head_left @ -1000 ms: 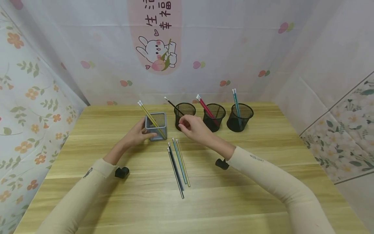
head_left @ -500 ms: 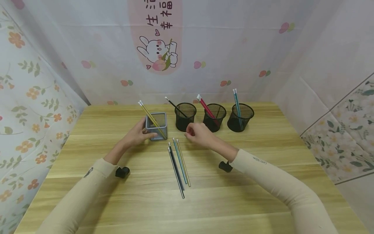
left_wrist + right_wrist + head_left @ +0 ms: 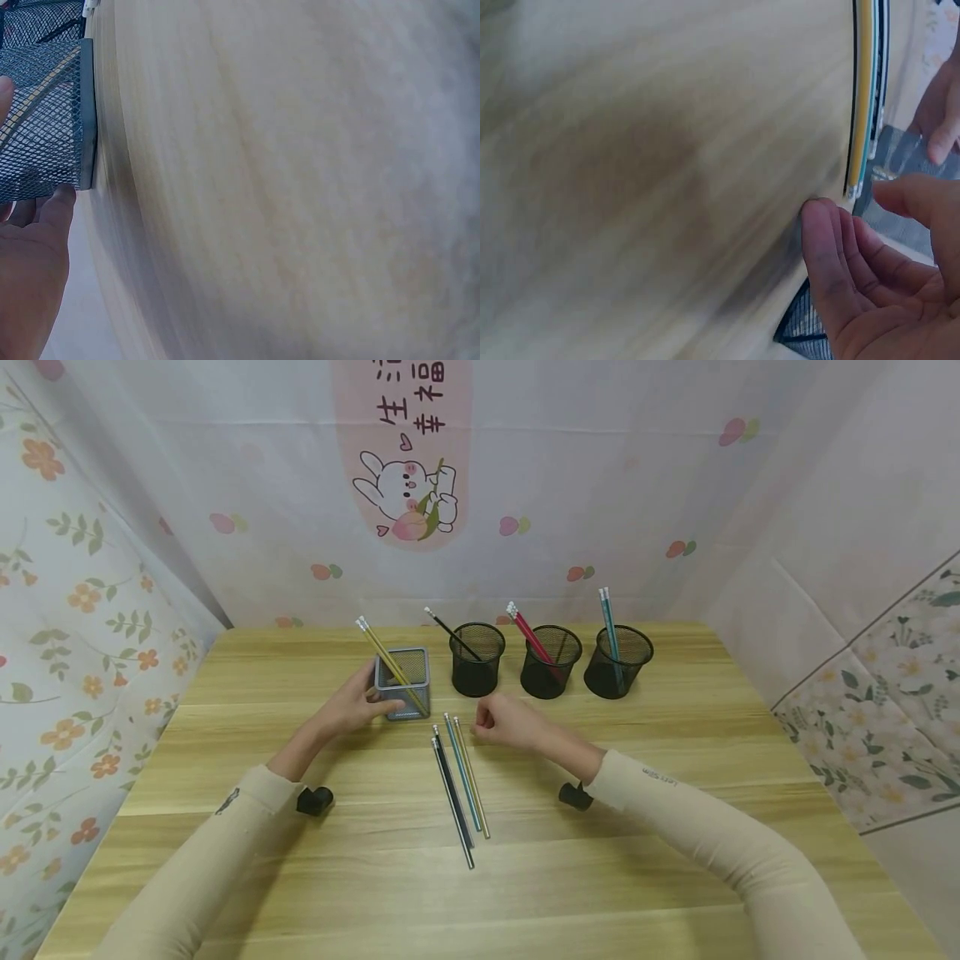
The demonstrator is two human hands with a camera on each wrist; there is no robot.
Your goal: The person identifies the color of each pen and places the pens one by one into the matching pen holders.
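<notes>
My left hand [image 3: 347, 708] grips a square grey mesh pencil holder [image 3: 405, 702], thumb on its near side and fingers round its left. Two gold pencils [image 3: 384, 653] lean inside it. The left wrist view shows the fingers at the mesh wall [image 3: 52, 142]. My right hand [image 3: 512, 723] is close to the table, just right of the pencils' eraser ends. Its fingers curve loosely, with the thumb [image 3: 904, 193] apart from them and nothing between. Lying side by side are a gold pencil [image 3: 476, 786], a blue pencil [image 3: 466, 778] and two black pencils [image 3: 453, 802].
Three round black mesh cups stand at the back. The left cup [image 3: 475, 677] holds a black pencil [image 3: 447, 629], the middle cup [image 3: 545, 679] red pencils [image 3: 528, 631], the right cup [image 3: 603, 681] blue-green pencils [image 3: 609, 620]. A printed curtain [image 3: 600, 485] hangs behind the table [image 3: 337, 877].
My right hand has drawn back from the left black cup, down toward the loose pencils, leaving the black pencil leaning in that cup. My left hand stays on the grey holder.
</notes>
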